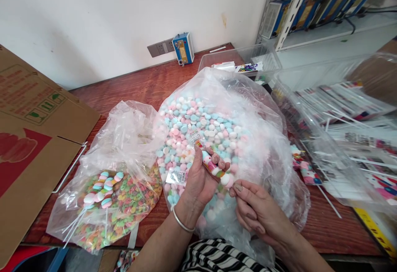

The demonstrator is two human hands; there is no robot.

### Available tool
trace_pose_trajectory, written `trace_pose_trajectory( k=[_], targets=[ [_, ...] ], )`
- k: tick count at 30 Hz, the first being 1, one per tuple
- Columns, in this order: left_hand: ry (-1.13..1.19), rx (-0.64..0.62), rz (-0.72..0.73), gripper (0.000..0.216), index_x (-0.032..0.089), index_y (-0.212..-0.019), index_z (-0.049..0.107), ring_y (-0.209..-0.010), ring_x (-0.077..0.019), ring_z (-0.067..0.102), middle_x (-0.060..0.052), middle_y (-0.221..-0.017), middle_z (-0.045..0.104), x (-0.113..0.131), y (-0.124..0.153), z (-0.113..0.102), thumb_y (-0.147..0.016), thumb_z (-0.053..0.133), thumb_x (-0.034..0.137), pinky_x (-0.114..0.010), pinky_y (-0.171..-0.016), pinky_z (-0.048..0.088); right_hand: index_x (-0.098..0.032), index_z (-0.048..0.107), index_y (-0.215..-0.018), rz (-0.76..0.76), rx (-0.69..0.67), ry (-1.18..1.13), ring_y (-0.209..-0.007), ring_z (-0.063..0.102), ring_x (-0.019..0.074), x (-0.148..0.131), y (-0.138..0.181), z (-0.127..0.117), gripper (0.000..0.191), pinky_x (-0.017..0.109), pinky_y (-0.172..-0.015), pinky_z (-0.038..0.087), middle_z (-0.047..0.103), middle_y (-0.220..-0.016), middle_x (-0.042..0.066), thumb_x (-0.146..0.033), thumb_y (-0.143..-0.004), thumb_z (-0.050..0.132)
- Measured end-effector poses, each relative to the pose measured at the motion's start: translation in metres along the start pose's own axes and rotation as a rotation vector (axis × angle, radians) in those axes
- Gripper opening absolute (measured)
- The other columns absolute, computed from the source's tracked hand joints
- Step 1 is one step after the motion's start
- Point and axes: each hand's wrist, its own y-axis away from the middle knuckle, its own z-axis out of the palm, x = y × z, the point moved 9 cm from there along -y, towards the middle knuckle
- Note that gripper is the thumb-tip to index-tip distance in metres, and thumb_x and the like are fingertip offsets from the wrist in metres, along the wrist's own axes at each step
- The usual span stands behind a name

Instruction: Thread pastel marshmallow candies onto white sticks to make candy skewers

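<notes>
My left hand, with a bangle at the wrist, is closed around a marshmallow candy pop partly covered by a clear printed wrapper. White and pink marshmallow shows at its lower end. There, the thumb and finger of my right hand are pinched together against the pop; any stick between them is hidden. Both hands are over a large clear bag full of pink, white and blue marshmallows. A flat clear printed wrapper lies on the bag beside my left wrist.
On the left, several marshmallow pops lie on a bag of ring candies, near a cardboard box. Clear bins with packaged pops stand right. A wrapped pop lies beside them. A blue device stands by the wall.
</notes>
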Motion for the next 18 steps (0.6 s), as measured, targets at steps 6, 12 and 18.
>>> trace_pose_trajectory(
  k=[6, 12, 18],
  targets=[
    [-0.169, 0.009, 0.028, 0.033, 0.015, -0.087, 0.061, -0.071, -0.0149, 0.063, -0.002, -0.074, 0.061, -0.014, 0.007, -0.002, -0.089, 0.057, 0.047, -0.034, -0.084, 0.051, -0.02, 0.059, -0.08, -0.298, 0.183, 0.315, -0.043, 0.038, 0.0082, -0.033, 0.0, -0.004, 0.029, 0.02, -0.043, 0.035, 0.045, -0.052, -0.007, -0.047, -0.089, 0.059],
    [-0.149, 0.035, 0.16, 0.03, 0.017, -0.107, 0.063, -0.087, -0.0168, 0.066, -0.005, -0.094, 0.067, 0.017, 0.002, -0.001, -0.085, 0.067, 0.035, -0.034, -0.088, 0.05, -0.018, 0.06, -0.079, -0.432, 0.226, 0.599, -0.058, 0.046, 0.0117, -0.049, 0.005, 0.001, 0.029, 0.022, -0.052, 0.037, 0.054, -0.065, -0.002, -0.042, -0.093, 0.052],
    [-0.064, 0.054, 0.163, 0.017, 0.016, -0.098, 0.063, -0.063, -0.008, 0.054, 0.003, -0.072, 0.052, 0.025, -0.003, 0.007, -0.09, 0.062, 0.031, -0.025, -0.073, 0.051, -0.019, 0.057, -0.082, -0.062, -0.002, 0.002, -0.036, 0.017, 0.0048, -0.011, -0.001, 0.008, 0.033, 0.018, -0.036, 0.02, 0.028, -0.045, -0.013, -0.05, -0.092, 0.054]
  ],
)
